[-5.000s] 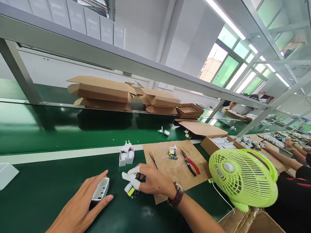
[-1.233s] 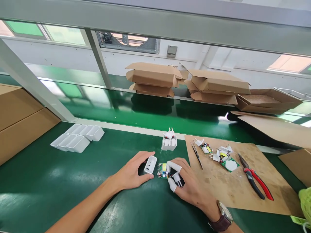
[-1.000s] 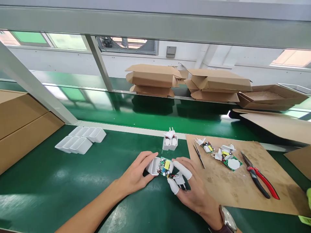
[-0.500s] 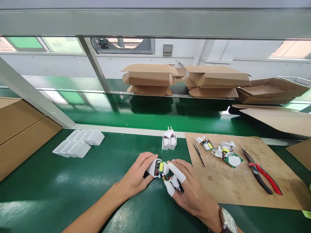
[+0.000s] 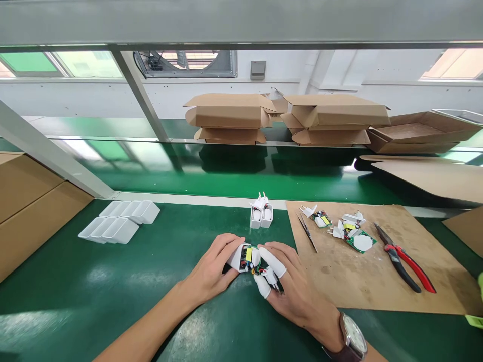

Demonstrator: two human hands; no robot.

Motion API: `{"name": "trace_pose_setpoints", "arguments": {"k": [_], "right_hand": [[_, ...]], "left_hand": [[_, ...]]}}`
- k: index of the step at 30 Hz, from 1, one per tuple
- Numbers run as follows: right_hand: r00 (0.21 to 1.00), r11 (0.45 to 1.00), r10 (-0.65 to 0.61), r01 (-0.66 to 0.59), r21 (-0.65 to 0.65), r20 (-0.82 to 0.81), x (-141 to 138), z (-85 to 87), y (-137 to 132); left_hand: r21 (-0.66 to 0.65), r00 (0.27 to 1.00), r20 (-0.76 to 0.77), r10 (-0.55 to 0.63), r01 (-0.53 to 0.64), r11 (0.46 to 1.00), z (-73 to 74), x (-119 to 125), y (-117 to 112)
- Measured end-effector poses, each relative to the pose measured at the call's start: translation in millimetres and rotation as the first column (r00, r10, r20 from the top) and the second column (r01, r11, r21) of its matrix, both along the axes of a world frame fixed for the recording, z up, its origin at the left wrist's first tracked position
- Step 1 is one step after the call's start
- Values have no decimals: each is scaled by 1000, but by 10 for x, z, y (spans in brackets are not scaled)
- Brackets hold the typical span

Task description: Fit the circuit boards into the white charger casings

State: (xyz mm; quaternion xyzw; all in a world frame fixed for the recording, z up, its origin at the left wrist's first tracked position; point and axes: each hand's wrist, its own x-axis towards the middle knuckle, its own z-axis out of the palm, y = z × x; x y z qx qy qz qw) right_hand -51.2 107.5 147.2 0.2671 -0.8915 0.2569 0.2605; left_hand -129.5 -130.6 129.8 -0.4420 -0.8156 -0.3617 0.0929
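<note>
My left hand [image 5: 221, 261] is closed around a white plastic casing [image 5: 235, 259], its open end facing right. Partly inside that end sits a green circuit board [image 5: 250, 256] with a yellow component and a white pad. My right hand [image 5: 289, 279], with white finger cots on thumb and forefinger, pinches the board's outer end. A white plug piece [image 5: 270, 276] hangs by the board under the right fingers, partly hidden. Beyond the hands, two white casings [image 5: 261, 221] stand side by side, a white two-pin plug [image 5: 260, 201] on top.
White open casings [image 5: 121, 230] stand in two rows at left. On a brown board [image 5: 339, 281] at right lie tweezers [image 5: 308, 233], red-and-black pliers [image 5: 405, 261] and circuit boards [image 5: 361, 242] with plugs. Cardboard boxes [image 5: 230, 113] are stacked on the shelf behind.
The circuit board appears slightly deeper in the white casing, with the right hand a little further left. Otherwise the whole view has shifted slightly.
</note>
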Motion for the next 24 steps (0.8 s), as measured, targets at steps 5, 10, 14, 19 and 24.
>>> {"name": "trace_pose_setpoints", "arguments": {"k": [5, 10, 14, 19, 24], "right_hand": [[1000, 1000, -1, 1, 9, 9, 7, 26, -2], [1000, 1000, 7, -7, 28, -11, 3, 48, -8], [1000, 999, 21, -21, 25, -13, -15, 42, -29], [995, 990, 100, -97, -97, 26, -29, 84, -11], [987, 957, 114, -77, -279, 117, -66, 88, 100]], "left_hand": [[-5, 1000, -5, 14, -14, 1000, -8, 8, -9], [-3, 1000, -13, 19, -19, 1000, -9, 3, -11], [15, 1000, 5, 2, -2, 1000, -2, 29, 15], [44, 983, 174, -65, 59, 997, -6, 82, 67], [19, 950, 297, -102, 101, 995, -63, 31, 32]]}}
